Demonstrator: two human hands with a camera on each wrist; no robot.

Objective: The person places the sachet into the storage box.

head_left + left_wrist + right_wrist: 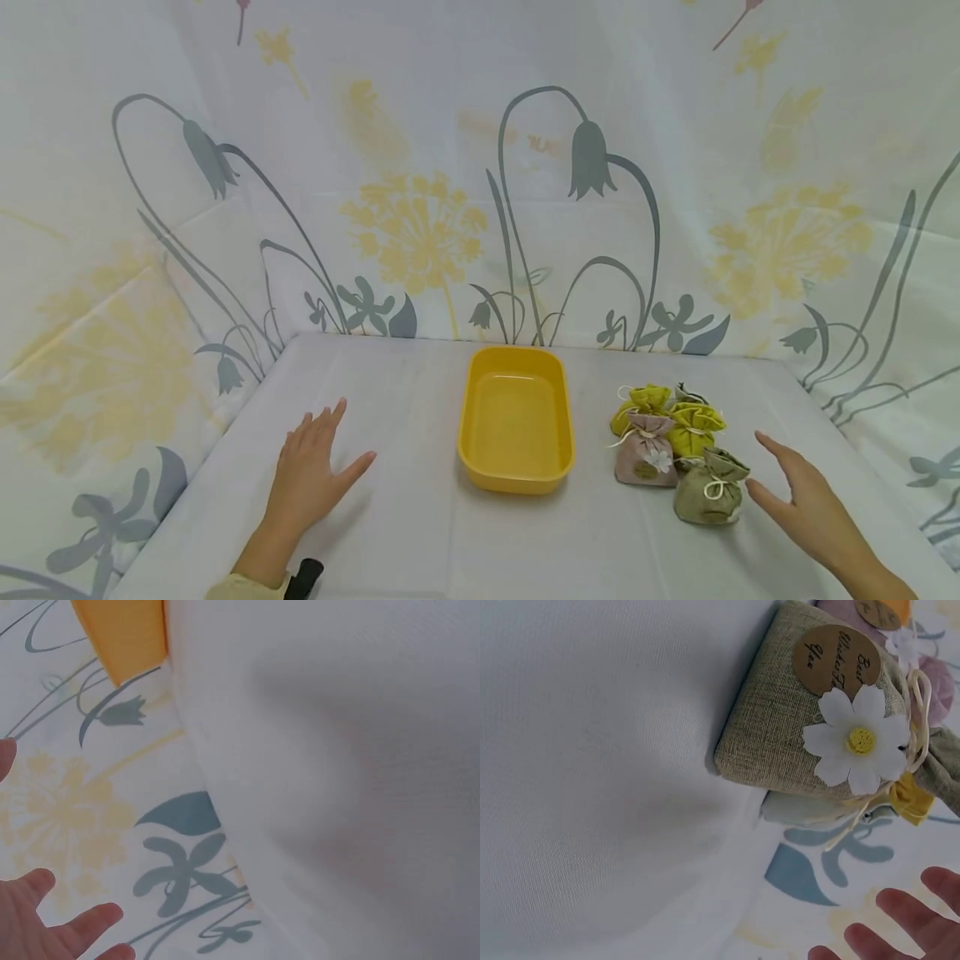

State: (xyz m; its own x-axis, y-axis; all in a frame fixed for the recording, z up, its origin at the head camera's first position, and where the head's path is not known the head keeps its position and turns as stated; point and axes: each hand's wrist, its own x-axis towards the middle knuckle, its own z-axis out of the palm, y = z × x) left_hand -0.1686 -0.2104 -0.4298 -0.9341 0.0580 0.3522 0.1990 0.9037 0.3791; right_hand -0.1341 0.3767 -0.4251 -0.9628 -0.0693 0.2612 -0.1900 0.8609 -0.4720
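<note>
My left hand [311,479] hovers over the table left of a yellow tub [517,483], fingers spread and holding nothing. To the right of the tub stands a cluster of small drawstring pouches. A pink pouch [647,454] and a grey-green pouch [708,496] are at its front, with yellow-green pouches [693,433] behind. Just right of the grey-green pouch, my right hand [813,508] is held with thumb and fingers apart, nothing between them. In the right wrist view, a burlap pouch [772,727] carries a white flower [859,741] and a round brown tag [832,660].
A white cloth covers the table [390,533]. Behind and beside it hangs a white curtain [450,108] printed with grey and yellow flowers. A dark band [303,577] shows at the left wrist, beside a pale sleeve [243,588].
</note>
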